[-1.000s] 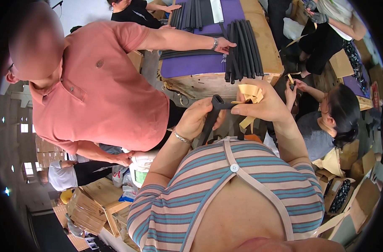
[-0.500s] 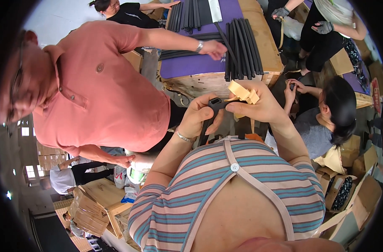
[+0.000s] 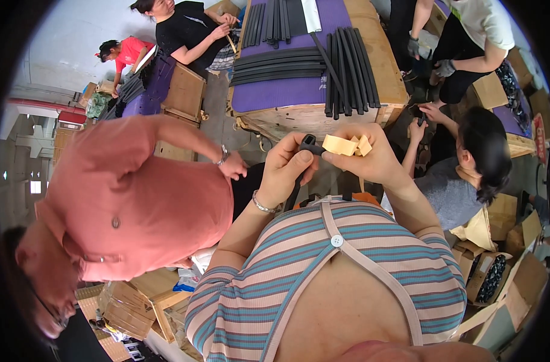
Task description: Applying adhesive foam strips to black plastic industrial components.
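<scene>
"What's nearest?"

"The striped top (image 3: 341, 289), cut off by the lower edge. Just beyond it, the left hand (image 3: 289, 168) is closed around a black strip (image 3: 312, 145), thumb on top. The strip's hollow end shows above the fingers; its lower length runs behind the hand and disappears by the top."

"And the right hand (image 3: 376, 155)?"

"Closed on a folded pale yellow strip (image 3: 339, 145), thumb tip beside the black strip. The fingers behind are hidden, so I can't tell whether they pinch the black as well."

"Any room around them?"

"A patch of grey floor shows between the wrists. On the left, the hand (image 3: 234, 166) of the person in a pink shirt (image 3: 148, 205) is near the left forearm. On the right, a person in grey (image 3: 451, 194) sits close by the right forearm, holding something dark, too small to make out."

"Farther off?"

"The wooden table (image 3: 392, 81), its near edge just past the hands, with more black strips (image 3: 352, 72) on its purple cover (image 3: 269, 99). Top right, a gloved person (image 3: 465, 51) has the head out of view."
</scene>
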Motion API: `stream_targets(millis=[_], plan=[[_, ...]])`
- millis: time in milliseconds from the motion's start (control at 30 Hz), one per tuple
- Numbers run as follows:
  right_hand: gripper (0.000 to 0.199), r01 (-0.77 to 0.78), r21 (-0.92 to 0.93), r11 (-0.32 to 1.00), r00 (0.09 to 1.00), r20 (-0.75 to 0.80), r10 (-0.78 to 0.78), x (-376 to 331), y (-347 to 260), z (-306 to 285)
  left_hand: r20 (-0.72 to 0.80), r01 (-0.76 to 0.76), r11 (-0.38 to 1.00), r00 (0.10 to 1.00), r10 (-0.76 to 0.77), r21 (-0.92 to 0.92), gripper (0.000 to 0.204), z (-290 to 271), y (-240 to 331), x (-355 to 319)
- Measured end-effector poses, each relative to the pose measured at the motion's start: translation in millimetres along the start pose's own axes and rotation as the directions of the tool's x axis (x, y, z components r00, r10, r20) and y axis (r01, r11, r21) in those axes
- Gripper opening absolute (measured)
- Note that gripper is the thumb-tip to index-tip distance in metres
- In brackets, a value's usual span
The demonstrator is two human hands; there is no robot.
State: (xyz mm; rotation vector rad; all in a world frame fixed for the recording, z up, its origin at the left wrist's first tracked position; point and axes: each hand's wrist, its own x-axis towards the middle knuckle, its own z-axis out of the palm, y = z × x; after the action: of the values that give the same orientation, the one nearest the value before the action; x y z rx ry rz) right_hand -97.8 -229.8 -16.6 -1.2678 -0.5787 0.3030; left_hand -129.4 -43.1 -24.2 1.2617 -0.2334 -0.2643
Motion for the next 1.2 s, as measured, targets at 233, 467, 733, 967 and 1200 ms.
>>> stream_targets(millis=[233, 467, 733, 967, 1200], plan=[[0.007, 0.055, -0.069, 0.996, 0.995, -0.079, -0.061, 3.1, 4.7, 5.4, 0.078, 0.019, 0.999, 0.997, -0.016, -0.029, 0.022, 6.1, 9.1, -6.8], [0.008, 0.086, -0.094, 0.992, 0.99, -0.108, -0.096, 0.4, 6.1, 11.9, 0.111, -0.002, 0.999, 0.994, -0.002, 0.036, 0.021, 8.5, 12.9, -9.4], [0.009, -0.291, -0.455, 0.841, 0.861, -0.508, 0.023, 28.3, 49.9, -11.8, 0.12, -0.044, 0.951, 0.993, 0.007, 0.307, 0.023, 22.7, 30.7, -10.6], [0.014, -0.317, 0.112, 0.942, 0.872, -0.356, 0.336, 10.3, 94.5, 4.4, 0.1, -0.1, 0.992, 0.991, 0.092, 0.079, 0.029, -12.7, 58.2, 26.3], [0.021, -0.391, 0.132, 0.911, 0.889, -0.204, 0.411, 8.2, 136.9, 15.4, -0.132, -0.076, 0.946, 0.984, 0.123, 0.315, 0.027, 4.2, 100.1, 51.0]])
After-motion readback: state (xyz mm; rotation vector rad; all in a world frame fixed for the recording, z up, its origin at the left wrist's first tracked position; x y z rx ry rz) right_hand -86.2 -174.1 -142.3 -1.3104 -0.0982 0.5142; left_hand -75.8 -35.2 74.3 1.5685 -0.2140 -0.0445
